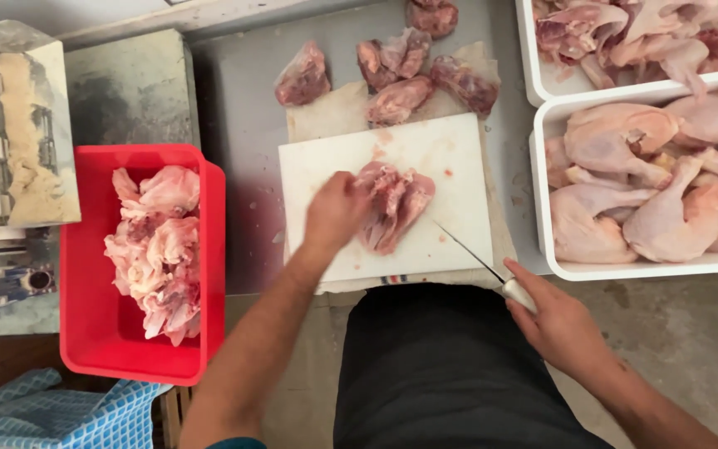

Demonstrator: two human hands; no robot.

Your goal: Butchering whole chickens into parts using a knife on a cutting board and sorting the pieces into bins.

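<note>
A raw chicken piece (396, 206) lies on a white cutting board (450, 158) on the steel table. My left hand (334, 212) presses down on its left side and grips it. My right hand (560, 323) is off the board's near right corner, closed on the pale handle of a knife (479, 258). The thin blade points up-left toward the chicken, and its tip stops just short of the meat.
A red crate (89, 324) of cut chicken pieces sits at my left. Two white trays (542, 191) with whole raw chickens stand at the right. Several trimmed carcass pieces (400, 75) lie beyond the board. A blue checked cloth (60, 416) is at the lower left.
</note>
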